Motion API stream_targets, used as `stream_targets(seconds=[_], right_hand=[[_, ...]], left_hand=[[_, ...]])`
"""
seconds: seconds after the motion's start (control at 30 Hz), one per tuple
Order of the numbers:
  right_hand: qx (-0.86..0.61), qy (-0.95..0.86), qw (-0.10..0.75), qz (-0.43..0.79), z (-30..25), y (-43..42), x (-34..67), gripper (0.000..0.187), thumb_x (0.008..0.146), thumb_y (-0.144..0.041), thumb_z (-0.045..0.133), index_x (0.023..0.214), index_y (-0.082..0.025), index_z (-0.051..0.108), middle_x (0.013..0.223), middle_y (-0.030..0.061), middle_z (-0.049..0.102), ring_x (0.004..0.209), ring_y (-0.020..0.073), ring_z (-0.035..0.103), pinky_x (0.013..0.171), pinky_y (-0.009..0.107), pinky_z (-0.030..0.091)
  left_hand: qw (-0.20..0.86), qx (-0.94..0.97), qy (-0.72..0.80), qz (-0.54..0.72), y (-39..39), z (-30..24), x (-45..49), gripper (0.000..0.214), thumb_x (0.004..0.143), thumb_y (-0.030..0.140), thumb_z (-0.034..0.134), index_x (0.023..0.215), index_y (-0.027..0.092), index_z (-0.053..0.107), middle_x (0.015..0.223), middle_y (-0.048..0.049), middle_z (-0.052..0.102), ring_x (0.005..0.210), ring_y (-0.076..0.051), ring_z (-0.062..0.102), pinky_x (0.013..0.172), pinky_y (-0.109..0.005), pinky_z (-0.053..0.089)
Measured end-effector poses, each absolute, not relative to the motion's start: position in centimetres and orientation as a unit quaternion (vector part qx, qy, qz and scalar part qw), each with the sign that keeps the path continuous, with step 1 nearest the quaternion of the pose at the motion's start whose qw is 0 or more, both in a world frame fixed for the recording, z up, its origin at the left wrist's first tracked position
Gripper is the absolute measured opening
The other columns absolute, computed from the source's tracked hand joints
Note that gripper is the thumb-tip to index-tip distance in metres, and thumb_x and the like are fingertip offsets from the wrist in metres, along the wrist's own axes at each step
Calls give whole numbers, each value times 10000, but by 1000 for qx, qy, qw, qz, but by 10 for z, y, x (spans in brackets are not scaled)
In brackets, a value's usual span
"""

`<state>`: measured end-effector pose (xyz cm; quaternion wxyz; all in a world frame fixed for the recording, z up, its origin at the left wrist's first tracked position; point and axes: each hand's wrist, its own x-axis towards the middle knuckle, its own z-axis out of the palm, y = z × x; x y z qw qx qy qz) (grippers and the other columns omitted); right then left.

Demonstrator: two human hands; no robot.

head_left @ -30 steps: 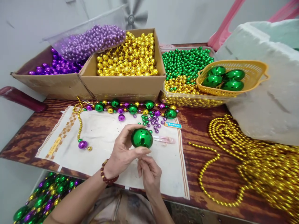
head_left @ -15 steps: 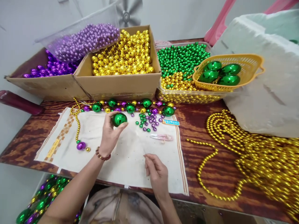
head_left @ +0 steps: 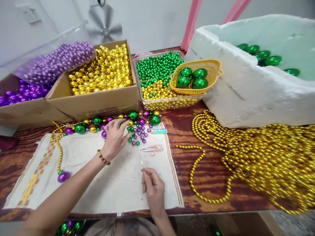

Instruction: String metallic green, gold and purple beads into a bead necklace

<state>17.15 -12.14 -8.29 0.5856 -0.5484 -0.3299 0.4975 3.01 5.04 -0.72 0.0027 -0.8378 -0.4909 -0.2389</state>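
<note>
"Where are the hands?"

"Well apart. The left hand [head_left: 114, 139] is at the back of the white towel [head_left: 98, 186], fingers spread and thumb away from them."

"Holding anything?"

"Nothing I can see. It partly covers the garland of mixed beads [head_left: 97, 120]; I can't tell whether the fingertips touch it."

"And the right hand [head_left: 154, 190]?"

"Nearer the front of the counter [head_left: 179, 131], thumb and forefinger pinched on a thin needle-like strand [head_left: 141, 162] that points away from the person."

"Where does that garland lie?"

"Along the towel's back edge, in front of the cardboard box [head_left: 98, 104] of gold beads. Loose small green and purple beads [head_left: 142, 132] sit beside the left hand, and pink-handled snips [head_left: 155, 148] lie near the strand's tip."

"Farther right?"

"Gold bead strings [head_left: 270, 164], heaped before a white foam box [head_left: 246, 88]. Behind, a yellow basket [head_left: 214, 70] holds four large green balls [head_left: 200, 83]."
</note>
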Motion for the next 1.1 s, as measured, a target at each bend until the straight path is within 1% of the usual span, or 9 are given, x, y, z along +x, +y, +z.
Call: stream_targets(seconds=[0.13,0.3,0.37,0.53,0.63,0.77,0.87,0.97,1.1], right_hand=[[-545,-365,573,492,-86,-123,173,329,984,-421,514,896,-155,687,581,-39,491,407,80,432,403,197,353],[-571,-347,576,471,-98,-127,166,411,976,-493,491,844,-166,702,552,-37,473,395,81,386,379,194,333],[-585,-333,582,456,-106,-128,161,431,971,-512,484,833,-175,714,530,-39,454,390,84,352,368,201,302],[-589,-322,574,469,-122,-129,155,434,959,-521,482,837,-186,729,505,-40,431,390,92,340,355,217,232],[-582,-305,582,479,-121,-128,154,435,950,-527,492,829,-181,728,507,-40,437,386,89,338,360,216,242],[-561,-275,602,497,-111,-126,160,420,943,-522,520,808,-172,709,524,-44,449,383,72,343,379,205,264],[-521,-258,616,532,-102,-124,170,385,930,-514,564,858,-161,701,557,-42,475,389,68,374,388,196,288],[-487,-223,645,545,-93,-122,179,348,900,-494,623,897,-153,693,583,-38,503,409,76,414,399,197,326],[-505,-175,689,489,-74,-116,183,246,875,-406,676,889,-160,685,579,-37,542,528,108,511,545,224,429]], left_hand=[[-20,-866,-366,-340,91,39,119,321,952,333,568,1248,226,624,1228,-116,630,1149,-297,471,982,-467,347],[-43,-888,-385,-249,175,81,233,331,990,315,493,1235,136,625,1220,-151,642,1155,-278,524,1001,-419,377],[-43,-876,-433,-208,203,83,266,389,964,356,542,1270,123,596,1248,-181,637,1176,-318,532,996,-455,379],[-49,-864,-477,-154,232,69,308,451,864,446,672,1170,119,619,1220,-206,664,1233,-405,505,1022,-552,336],[-125,-848,-465,-219,231,70,308,432,811,377,730,1134,119,607,1188,-187,668,1189,-372,539,1030,-548,343],[-470,-719,-373,-351,215,91,274,269,847,280,652,1069,144,585,1058,-116,679,1030,-239,621,918,-421,474],[-675,-586,-299,-334,183,102,225,183,874,299,583,992,159,598,984,-91,678,907,-193,647,788,-352,517],[-731,-522,-322,-298,132,93,167,262,873,410,597,981,172,603,911,-73,667,761,-170,642,647,-295,504],[-652,-569,-381,-326,50,57,98,312,868,476,660,989,191,617,872,-25,639,684,-118,585,550,-217,438]])
